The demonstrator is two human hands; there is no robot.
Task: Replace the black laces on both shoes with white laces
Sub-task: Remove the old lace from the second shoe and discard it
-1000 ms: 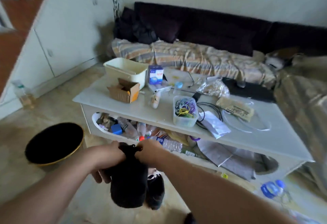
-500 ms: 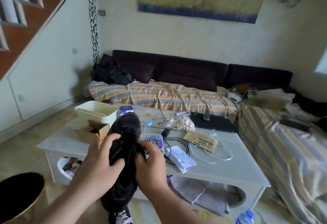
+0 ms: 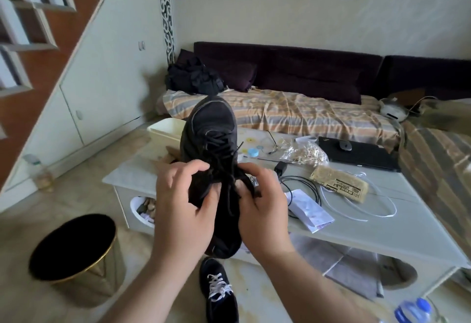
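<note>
The person holds the black shoe point(image 3: 211, 144) up above the table's point(image 3: 382, 223) near edge. The left hand point(image 3: 181, 208) and right hand point(image 3: 262, 208) pinch its black laces point(image 3: 229, 190), likely to loosen them. Next, those laces need pulling out; the other shoe point(image 3: 219, 294) on the floor already has white laces point(image 3: 218, 284).

No legible text

The tan packet point(image 3: 340, 187) on the white table point(image 3: 407, 223) carries a black printed label, but its characters look too small and blurred to read.
</note>
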